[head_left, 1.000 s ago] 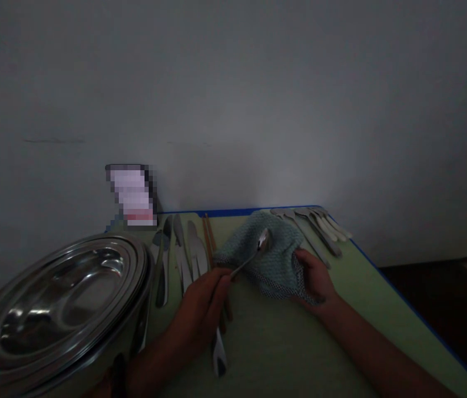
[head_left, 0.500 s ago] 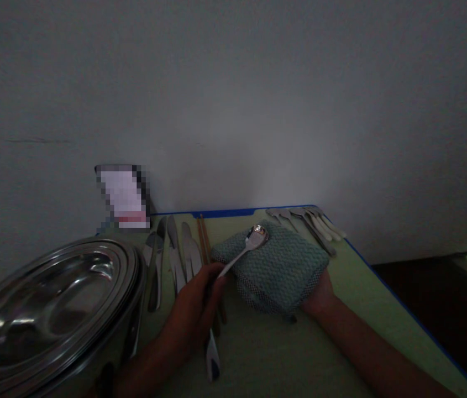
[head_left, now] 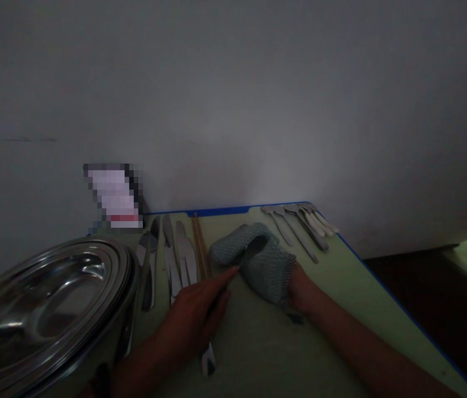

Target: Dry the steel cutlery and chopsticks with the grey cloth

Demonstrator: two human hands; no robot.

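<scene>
No legible text, label, brand, number or sign anywhere in dim view. Pixelated card (head_left: 114, 194) leaning against wall at rear of green surface (head_left: 266, 342): white patch with red strip at bottom, content unreadable. Steel tray (head_left: 46, 298) and cutlery (head_left: 171, 257): no markings discernible.

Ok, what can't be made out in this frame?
Head view, dim throughout:
- Spoon: the cloth folds around its bowl; only a dark sliver shows.
- Right hand: fingers hidden under the cloth.
- Left hand: its grip on the handle is too dark to read.
- Metal tray: cut off by the left and bottom edges.
- Card by the wall: pixelated.
</scene>
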